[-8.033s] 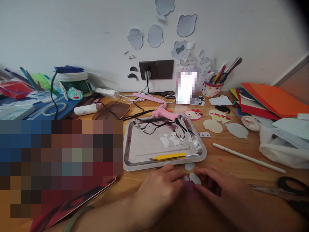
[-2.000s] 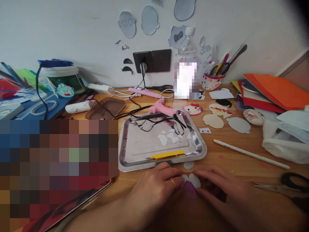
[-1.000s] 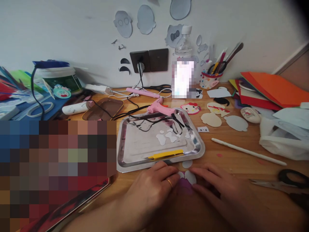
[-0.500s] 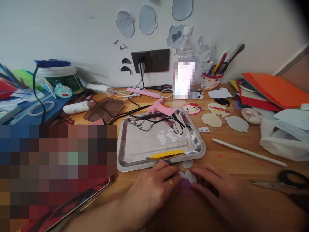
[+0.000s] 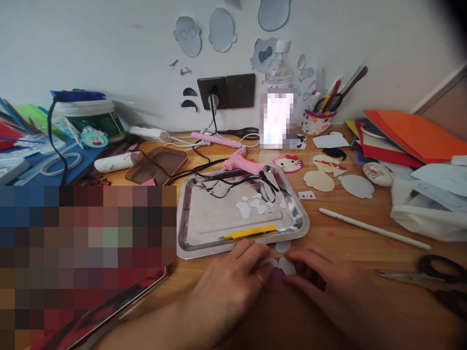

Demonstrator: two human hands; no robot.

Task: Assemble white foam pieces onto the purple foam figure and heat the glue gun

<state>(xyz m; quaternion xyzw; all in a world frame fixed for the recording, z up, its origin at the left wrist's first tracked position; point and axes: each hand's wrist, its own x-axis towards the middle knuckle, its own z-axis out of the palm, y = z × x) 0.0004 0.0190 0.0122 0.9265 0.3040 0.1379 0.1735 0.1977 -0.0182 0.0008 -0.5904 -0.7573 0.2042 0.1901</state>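
Note:
Between my two hands, at the table's near edge, is a small purple cutout (image 5: 278,276) with white rounded pieces (image 5: 287,266) lying on its upper part. My left hand (image 5: 233,277), a ring on one finger, curls its fingers onto the left side of it. My right hand (image 5: 324,279) pinches the right side between thumb and fingers. Just beyond lies a pale rounded cutout (image 5: 283,246), near the tray's edge. The metal tray (image 5: 188,250) in front holds a yellow-handled tool (image 5: 251,232) with a thin tip and several white paper shapes (image 5: 243,209).
A pink glue gun (image 5: 242,163) rests at the tray's back, its black cable trailing over it. Scissors (image 5: 416,277) and a white stick (image 5: 374,228) lie right. Behind stand a blurred bright screen (image 5: 280,119) and a pen cup (image 5: 318,121). Coloured sheets (image 5: 412,131) are stacked far right.
My left fingers have shifted slightly back from the white pieces, so more of the left one shows. The right hand stays nearly the same. The whole view has drifted a little.

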